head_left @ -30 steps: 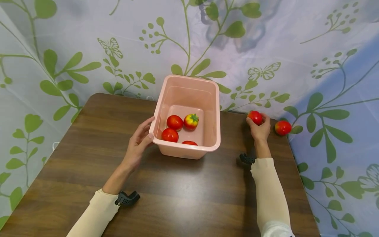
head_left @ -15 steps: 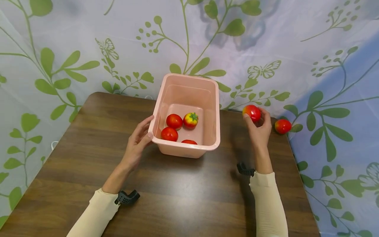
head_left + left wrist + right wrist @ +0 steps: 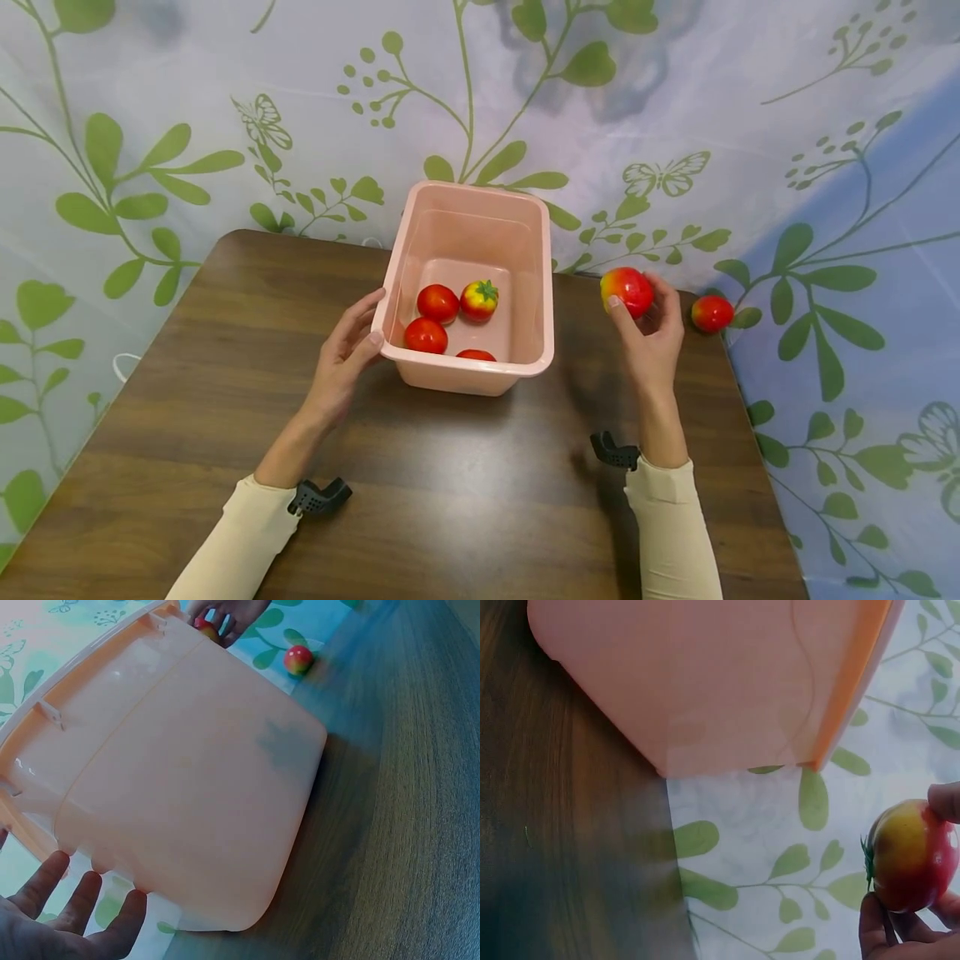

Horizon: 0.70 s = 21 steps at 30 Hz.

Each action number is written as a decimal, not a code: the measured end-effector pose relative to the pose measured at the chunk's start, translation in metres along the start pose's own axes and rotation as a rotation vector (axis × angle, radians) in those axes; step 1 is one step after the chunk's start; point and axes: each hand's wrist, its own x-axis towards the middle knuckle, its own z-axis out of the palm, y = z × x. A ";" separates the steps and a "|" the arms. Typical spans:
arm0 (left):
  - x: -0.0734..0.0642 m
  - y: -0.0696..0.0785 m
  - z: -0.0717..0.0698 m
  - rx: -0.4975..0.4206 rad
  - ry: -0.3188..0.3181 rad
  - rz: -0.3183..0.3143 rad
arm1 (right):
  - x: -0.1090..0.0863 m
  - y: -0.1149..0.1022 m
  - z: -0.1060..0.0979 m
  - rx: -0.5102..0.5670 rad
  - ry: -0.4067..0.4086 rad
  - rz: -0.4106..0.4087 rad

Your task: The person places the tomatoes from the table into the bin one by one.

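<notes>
A pink plastic bin (image 3: 480, 379) stands on the table with several red toy tomatoes inside, one of them (image 3: 479, 300) showing a yellow top and green calyx. At the bin's left front corner my left hand (image 3: 341, 358) grips the rim; the left wrist view has its fingertips (image 3: 86, 889) against the outer wall. Right of the bin, my right hand (image 3: 652, 342) holds a red and yellow tomato (image 3: 627, 291) above the table between thumb and fingers. Its green calyx points leftward in the right wrist view, where the tomato (image 3: 911, 855) appears close up.
Another red tomato (image 3: 712, 313) lies at the far right corner of the brown wooden table (image 3: 465, 492). A leaf-printed cloth (image 3: 315, 83) hangs directly behind the table and along its right side. Black wrist mounts (image 3: 321, 497) stick out from both sleeves.
My right hand has lifted the tomato from the table's back right and brought it a little left and nearer. The left hand stays on the bin's rim.
</notes>
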 end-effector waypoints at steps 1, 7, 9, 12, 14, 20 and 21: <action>0.000 0.000 0.000 -0.002 0.000 0.000 | 0.000 -0.001 0.001 0.001 0.000 -0.005; -0.002 -0.002 0.000 -0.003 0.002 0.005 | -0.010 -0.018 0.014 0.012 -0.059 -0.080; -0.003 -0.003 0.000 0.002 0.002 0.003 | -0.016 -0.026 0.023 0.029 -0.102 -0.113; -0.004 -0.002 0.000 0.006 0.003 -0.001 | -0.024 -0.036 0.037 0.073 -0.177 -0.159; -0.004 -0.001 0.000 0.007 0.005 0.000 | -0.029 -0.042 0.048 0.103 -0.232 -0.182; -0.003 -0.002 -0.001 0.000 0.002 0.008 | -0.040 -0.049 0.072 0.112 -0.355 -0.201; -0.003 -0.002 0.000 0.001 -0.001 0.009 | -0.040 -0.048 0.074 0.106 -0.359 -0.202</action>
